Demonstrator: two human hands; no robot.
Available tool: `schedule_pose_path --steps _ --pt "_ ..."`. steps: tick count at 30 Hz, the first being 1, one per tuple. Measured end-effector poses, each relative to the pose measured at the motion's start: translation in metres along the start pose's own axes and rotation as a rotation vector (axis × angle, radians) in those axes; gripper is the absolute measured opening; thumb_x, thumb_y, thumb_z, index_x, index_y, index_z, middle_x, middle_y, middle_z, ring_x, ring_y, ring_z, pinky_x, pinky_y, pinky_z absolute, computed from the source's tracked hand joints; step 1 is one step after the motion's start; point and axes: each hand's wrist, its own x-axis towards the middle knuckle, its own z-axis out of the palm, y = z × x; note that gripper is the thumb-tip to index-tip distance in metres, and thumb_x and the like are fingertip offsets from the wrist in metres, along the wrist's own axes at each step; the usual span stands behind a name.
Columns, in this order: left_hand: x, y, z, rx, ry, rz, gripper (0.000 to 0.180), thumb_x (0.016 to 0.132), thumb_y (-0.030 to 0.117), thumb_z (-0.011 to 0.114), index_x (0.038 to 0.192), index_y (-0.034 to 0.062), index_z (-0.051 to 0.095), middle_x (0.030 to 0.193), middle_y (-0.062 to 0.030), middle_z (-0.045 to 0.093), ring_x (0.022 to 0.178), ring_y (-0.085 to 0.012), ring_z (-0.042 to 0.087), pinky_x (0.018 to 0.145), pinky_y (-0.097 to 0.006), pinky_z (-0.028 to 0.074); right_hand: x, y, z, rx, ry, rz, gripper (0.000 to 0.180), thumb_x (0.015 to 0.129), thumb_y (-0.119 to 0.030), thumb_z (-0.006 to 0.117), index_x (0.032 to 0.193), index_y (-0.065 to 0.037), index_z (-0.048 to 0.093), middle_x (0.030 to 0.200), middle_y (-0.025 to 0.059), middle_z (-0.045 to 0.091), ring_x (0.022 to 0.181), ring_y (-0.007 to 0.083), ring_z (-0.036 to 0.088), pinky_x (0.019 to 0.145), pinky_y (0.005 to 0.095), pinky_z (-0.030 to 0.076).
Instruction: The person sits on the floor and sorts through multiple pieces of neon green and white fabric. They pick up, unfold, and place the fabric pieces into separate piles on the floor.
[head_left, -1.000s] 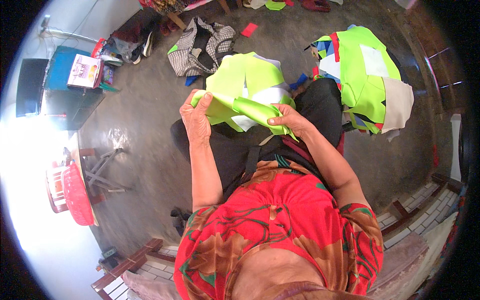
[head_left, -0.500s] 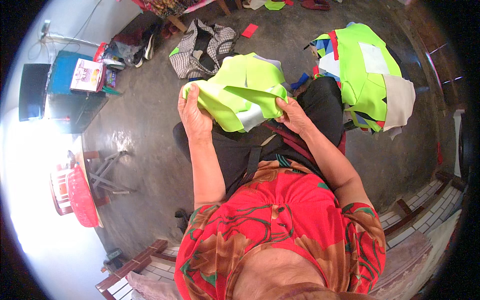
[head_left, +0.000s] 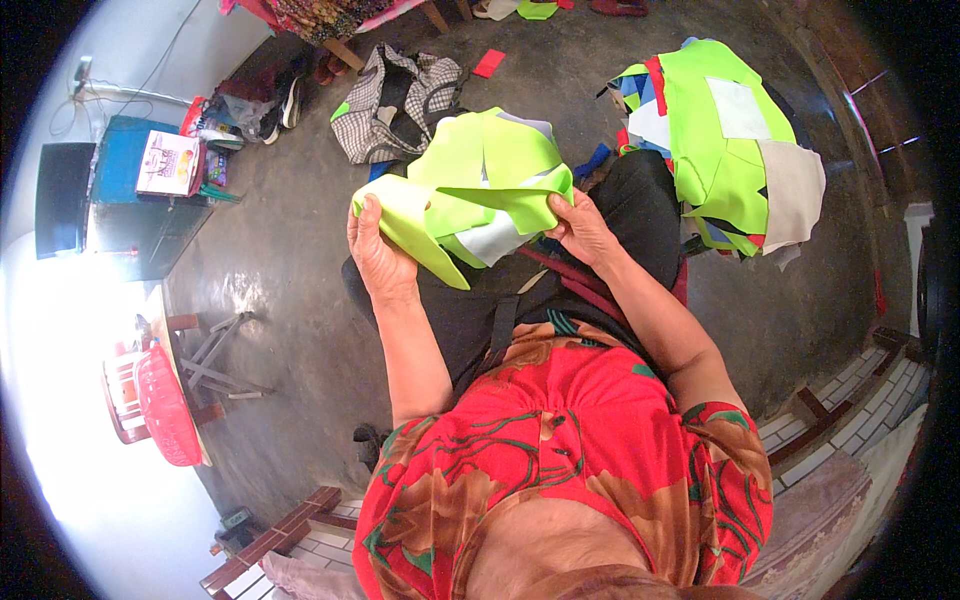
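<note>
Between my two hands stretches a neon yellow-green piece of fabric [head_left: 405,212], its left part folded over and hanging toward my lap. My left hand [head_left: 384,255] grips its left end, thumb on top. At the other end, my right hand [head_left: 584,230] pinches the edge between thumb and fingers. Behind and under this piece lie more neon fabric pieces [head_left: 487,145], heaped above my lap. A pale grey piece [head_left: 494,238] shows below the stretched edge. My fingers under the cloth are partly hidden.
A large pile of neon fabric pieces [head_left: 715,175] rises at the right, topped by a beige piece [head_left: 793,190]. Beyond my lap lies a checked bag [head_left: 365,125], near a red scrap [head_left: 488,63]. At left stand a blue cabinet [head_left: 122,160] and a folding metal frame [head_left: 215,365].
My left hand has shifted slightly left and down, drawing the neon fabric wider. Its left part now folds over and hangs lower. My right hand has moved only a little.
</note>
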Motion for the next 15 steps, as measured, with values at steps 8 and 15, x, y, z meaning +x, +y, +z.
schedule_pose_path --steps 8,15 --pt "-0.005 0.002 -0.010 -0.019 0.021 -0.057 0.031 0.085 0.025 0.060 0.103 0.0006 0.055 0.094 -0.0132 0.063 0.079 -0.0264 0.064 0.063 -0.041 0.057 -0.001 -0.007 0.007 0.152 0.124 0.000 0.022 0.092 -0.031 0.052 0.098 -0.010 0.055 0.081 -0.0020 0.058 0.055 0.0039 0.045 0.048 0.0170 0.037" --pt "0.001 0.011 0.005 -0.081 -0.049 -0.035 0.021 0.086 0.016 0.059 0.101 0.0013 0.057 0.095 -0.0121 0.063 0.083 -0.0247 0.063 0.068 -0.043 0.056 0.006 0.001 -0.013 0.095 0.376 -0.088 0.023 0.093 -0.033 0.049 0.088 -0.011 0.051 0.065 0.0007 0.054 0.051 0.0083 0.045 0.047 0.0218 0.035"
